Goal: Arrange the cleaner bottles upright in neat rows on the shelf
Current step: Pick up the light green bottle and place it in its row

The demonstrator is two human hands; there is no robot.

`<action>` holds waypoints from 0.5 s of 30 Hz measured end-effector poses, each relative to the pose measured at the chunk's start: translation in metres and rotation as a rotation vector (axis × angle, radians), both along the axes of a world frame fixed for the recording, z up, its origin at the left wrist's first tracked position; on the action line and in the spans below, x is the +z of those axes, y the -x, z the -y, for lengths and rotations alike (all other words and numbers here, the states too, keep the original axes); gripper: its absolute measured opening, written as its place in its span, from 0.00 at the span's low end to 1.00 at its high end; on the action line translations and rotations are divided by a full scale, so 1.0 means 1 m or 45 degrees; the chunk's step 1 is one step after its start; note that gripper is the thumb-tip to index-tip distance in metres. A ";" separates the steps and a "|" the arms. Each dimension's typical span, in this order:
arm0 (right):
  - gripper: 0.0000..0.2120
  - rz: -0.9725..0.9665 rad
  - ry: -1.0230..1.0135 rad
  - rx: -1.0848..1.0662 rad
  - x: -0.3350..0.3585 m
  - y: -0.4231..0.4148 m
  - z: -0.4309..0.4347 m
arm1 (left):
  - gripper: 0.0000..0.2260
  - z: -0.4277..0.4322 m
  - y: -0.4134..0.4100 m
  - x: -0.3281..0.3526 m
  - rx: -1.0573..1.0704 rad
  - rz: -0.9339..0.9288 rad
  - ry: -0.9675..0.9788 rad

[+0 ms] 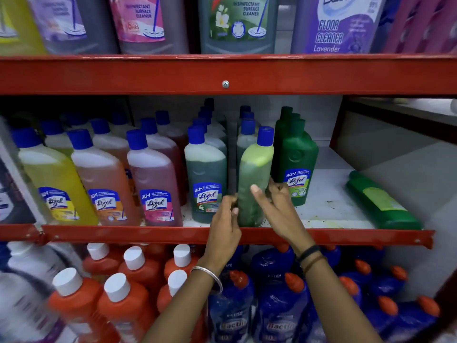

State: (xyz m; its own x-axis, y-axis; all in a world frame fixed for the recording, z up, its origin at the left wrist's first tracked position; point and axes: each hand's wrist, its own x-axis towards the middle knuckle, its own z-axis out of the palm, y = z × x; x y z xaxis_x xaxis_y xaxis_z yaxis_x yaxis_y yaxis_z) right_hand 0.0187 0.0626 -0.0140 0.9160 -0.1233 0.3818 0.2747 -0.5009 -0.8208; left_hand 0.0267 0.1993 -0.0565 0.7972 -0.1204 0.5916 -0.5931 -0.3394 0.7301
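Well above the fingers [257, 191], big jugs line the top tier: a purple one reading "Floor Cleaner Lavender" [338, 26] up and to the right, a grey jug with a green flower label [237, 23] almost straight overhead, a pink-labelled jug [146, 21] up and to the left. Between those and the fingers, a silver screw [225, 84] sits in the red rail. Down below the fingers and to the left, orange bottles with white caps [123, 305] stand packed together; right beside them, directly beneath, blue bottles with orange caps [279, 308]. Far lower left, white bottles [29, 268], blurred. Off to the right, grey floor tiles [408, 169].
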 end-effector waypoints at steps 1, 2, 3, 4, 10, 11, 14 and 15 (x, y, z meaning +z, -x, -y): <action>0.34 -0.029 0.014 -0.067 0.003 -0.001 -0.006 | 0.07 -0.002 -0.001 -0.002 -0.013 0.006 -0.006; 0.37 -0.048 0.037 -0.149 0.006 -0.002 -0.013 | 0.06 -0.004 -0.001 -0.002 -0.027 0.007 -0.005; 0.37 -0.046 0.054 -0.226 0.009 -0.003 -0.018 | 0.07 -0.005 -0.002 -0.001 -0.042 0.003 0.004; 0.36 -0.024 0.067 -0.286 0.010 -0.004 -0.021 | 0.08 -0.006 -0.002 0.000 -0.058 0.002 0.018; 0.22 0.067 -0.295 -0.034 0.011 -0.006 -0.007 | 0.20 0.004 -0.004 0.008 -0.085 -0.177 -0.163; 0.19 0.062 -0.391 0.064 0.009 -0.006 -0.003 | 0.24 0.008 -0.004 0.008 -0.033 -0.209 -0.249; 0.13 0.036 -0.493 0.206 0.005 -0.009 0.009 | 0.31 0.017 -0.006 0.011 0.137 -0.259 -0.488; 0.12 0.026 -0.485 0.220 0.005 -0.011 0.013 | 0.32 0.019 -0.007 0.013 0.172 -0.276 -0.509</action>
